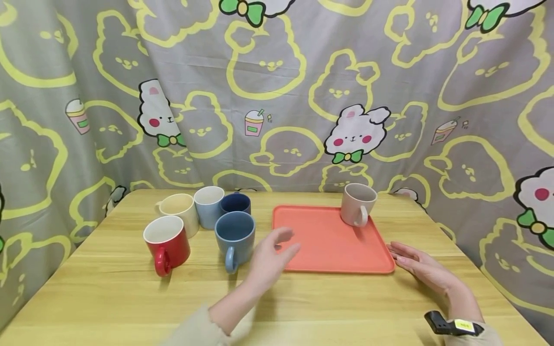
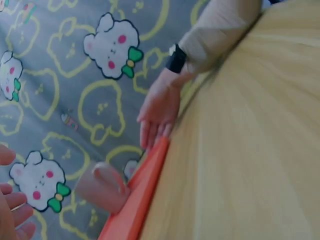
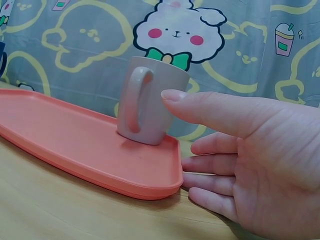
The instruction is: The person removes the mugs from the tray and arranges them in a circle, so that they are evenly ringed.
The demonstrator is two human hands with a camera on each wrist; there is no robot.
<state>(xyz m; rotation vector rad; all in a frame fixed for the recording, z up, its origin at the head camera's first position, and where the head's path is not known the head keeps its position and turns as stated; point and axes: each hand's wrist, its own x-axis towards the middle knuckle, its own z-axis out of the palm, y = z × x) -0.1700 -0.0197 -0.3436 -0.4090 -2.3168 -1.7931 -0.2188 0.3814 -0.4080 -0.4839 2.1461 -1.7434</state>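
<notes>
A coral-red tray (image 1: 333,250) lies on the wooden table. On its far right corner stands a beige-grey mug (image 1: 351,206), upright, its handle toward me. My left hand (image 1: 267,262) hovers over the tray's left edge, fingers loosely bent and nothing in them. At the tray's right edge is my right hand (image 1: 426,273), its fingers relaxed. In the right wrist view those fingertips (image 3: 192,165) meet the tray's corner or lie just beside it. Nearest to the left hand, a slate-blue mug (image 1: 235,235) stands off the tray.
To the left, a red mug (image 1: 173,245), a cream mug (image 1: 183,214), a light-blue mug (image 1: 208,211) and a navy mug (image 1: 238,204) stand close together on the table (image 1: 108,298). A patterned curtain (image 1: 277,62) hangs behind the table and along its sides.
</notes>
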